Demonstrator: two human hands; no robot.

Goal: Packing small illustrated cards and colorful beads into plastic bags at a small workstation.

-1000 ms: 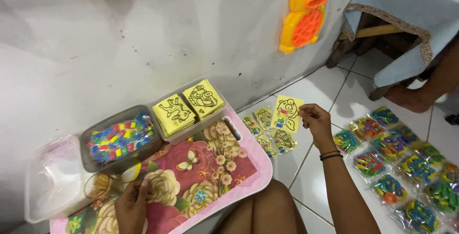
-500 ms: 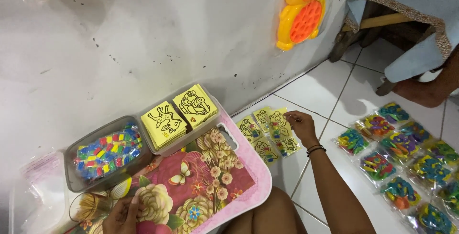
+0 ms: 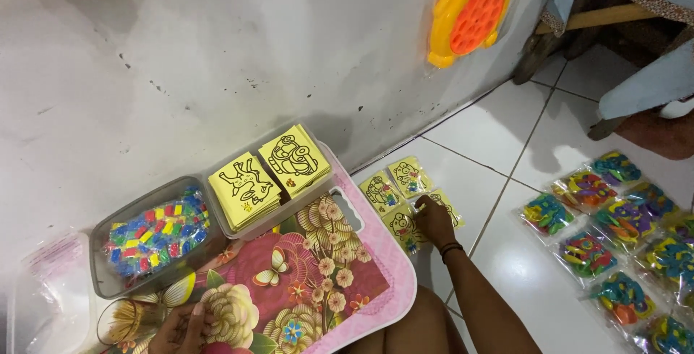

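My right hand point(image 3: 434, 220) rests fingers-down on a yellow picture card point(image 3: 448, 206) lying on the white floor tiles, among other yellow cards point(image 3: 394, 188) beside the wall. My left hand point(image 3: 184, 329) lies low on the pink flowered tray point(image 3: 394, 282), partly cut off by the frame edge, next to a bundle of thin tan bands point(image 3: 126, 318). At the back of the tray a clear box holds two stacks of yellow picture cards point(image 3: 246, 188), and another clear box point(image 3: 155, 235) holds small colourful pieces.
Several clear packets of colourful pieces point(image 3: 614, 231) lie in rows on the floor at the right. A yellow and orange duck-shaped toy point(image 3: 470, 14) hangs on the grey wall. Furniture legs point(image 3: 535, 57) stand at the upper right. A clear plastic bag point(image 3: 43, 303) lies at the left.
My right hand has brought a yellow card down from the air onto the cards on the floor. The view has dipped and shifted; my left hand stays on the tray.
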